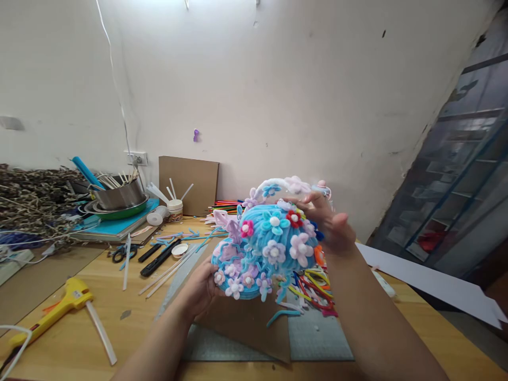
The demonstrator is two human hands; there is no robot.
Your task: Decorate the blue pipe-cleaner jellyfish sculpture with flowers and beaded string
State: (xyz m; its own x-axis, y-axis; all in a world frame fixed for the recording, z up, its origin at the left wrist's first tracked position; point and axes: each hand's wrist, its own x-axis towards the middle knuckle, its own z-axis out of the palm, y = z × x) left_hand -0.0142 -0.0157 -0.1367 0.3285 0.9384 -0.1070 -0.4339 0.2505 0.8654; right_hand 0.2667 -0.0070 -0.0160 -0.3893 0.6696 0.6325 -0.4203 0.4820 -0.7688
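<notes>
A blue fuzzy pipe-cleaner flower basket (257, 241) is held up in front of me, dotted with pink, white, red and blue flowers. A white arched handle (278, 184) rises from its top. My left hand (204, 286) grips the lower left side, its fingertips partly hidden by the basket. On the upper right, my right hand (331, 222) rests with fingers curled against the domed part, thumb sticking out. Below the basket lies a brown cardboard sheet (254, 328) on a grey cutting mat (317, 338).
A yellow glue gun (73, 299) lies at left with a glue stick in it. Scissors (123, 254), a black cutter (161, 257) and white sticks lie behind. Colourful pipe cleaners (313, 291) are piled at right. A metal bowl (119, 194) stands at back left.
</notes>
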